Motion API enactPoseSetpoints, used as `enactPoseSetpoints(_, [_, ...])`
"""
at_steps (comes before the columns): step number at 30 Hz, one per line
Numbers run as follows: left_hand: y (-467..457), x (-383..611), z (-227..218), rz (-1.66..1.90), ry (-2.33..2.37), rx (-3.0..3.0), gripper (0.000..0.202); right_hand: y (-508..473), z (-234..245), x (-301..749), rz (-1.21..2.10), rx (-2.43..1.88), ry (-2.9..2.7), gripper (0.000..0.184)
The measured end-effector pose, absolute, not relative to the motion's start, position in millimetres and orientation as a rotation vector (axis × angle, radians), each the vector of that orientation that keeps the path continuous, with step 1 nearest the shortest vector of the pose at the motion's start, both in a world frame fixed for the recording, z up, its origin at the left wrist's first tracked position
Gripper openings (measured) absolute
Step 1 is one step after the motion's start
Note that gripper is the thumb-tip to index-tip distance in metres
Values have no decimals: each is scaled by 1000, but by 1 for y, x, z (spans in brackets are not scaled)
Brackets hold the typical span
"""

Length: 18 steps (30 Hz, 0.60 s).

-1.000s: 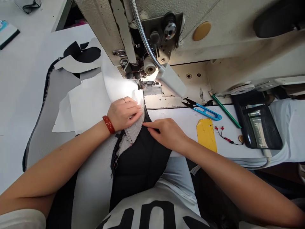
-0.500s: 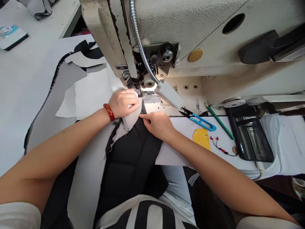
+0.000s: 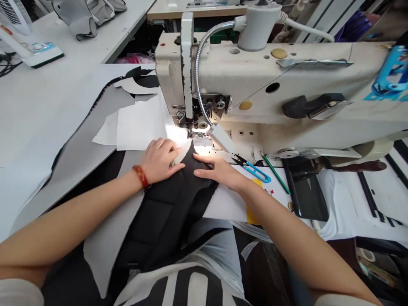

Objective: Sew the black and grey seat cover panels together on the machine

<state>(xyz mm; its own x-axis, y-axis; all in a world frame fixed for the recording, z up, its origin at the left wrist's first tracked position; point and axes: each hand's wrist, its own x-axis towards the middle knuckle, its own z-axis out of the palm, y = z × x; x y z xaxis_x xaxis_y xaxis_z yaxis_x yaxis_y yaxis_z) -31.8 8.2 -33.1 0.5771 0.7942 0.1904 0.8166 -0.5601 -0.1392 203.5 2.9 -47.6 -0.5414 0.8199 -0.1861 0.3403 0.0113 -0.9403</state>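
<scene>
Black padded fabric (image 3: 153,212) with pale grey backing (image 3: 111,242) lies under the needle area (image 3: 190,131) of a sewing machine (image 3: 255,80). My left hand (image 3: 161,161), with a red bracelet at its wrist (image 3: 140,176), rests on the fabric left of the needle, fingers stretched out and thumb apart. Across from it, my right hand (image 3: 218,170) touches the black fabric, its index finger and thumb extended and separated. A small pale edge (image 3: 183,153) of cloth shows between the left hand and the needle.
White pattern-like pieces (image 3: 137,125) lie left of the machine. Blue thread snips (image 3: 255,171), a green pencil (image 3: 276,174), a yellow piece (image 3: 253,212) and a black tray-like object (image 3: 307,191) sit to the right. A lamp head (image 3: 221,137) hangs beside the needle.
The view has tilted up and shows more of the machine. My left hand has let go of the folded pale cloth and flattened on the fabric. My right hand's fingers have spread.
</scene>
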Motion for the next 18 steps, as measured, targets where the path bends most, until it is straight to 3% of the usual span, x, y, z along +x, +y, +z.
enactPoseSetpoints(3, [-27, -31, -33, -22, -1587, -2543, 56, -2, -43, 196, 1351, -1316, -2251, 69])
enactPoseSetpoints(6, [-31, -19, -31, 254, -1674, -2443, 57, -15, -36, 176, 710, -1544, -2630, 55])
enactPoseSetpoints(9, [-18, -9, -21, 543, -1541, -2538, 53, -33, -34, 173, 229, -1353, -2746, 47])
enactPoseSetpoints(12, [-1, -6, -6, 749, -1467, -2660, 59, -52, -37, 184, 334, -790, -2900, 57])
enactPoseSetpoints(15, [18, -5, 4, 892, -1601, -2645, 82, -65, -43, 188, 453, -529, -2973, 74])
enactPoseSetpoints(18, [36, -2, 7, 1012, -1693, -2612, 88, -71, -48, 177, 321, -612, -2966, 60])
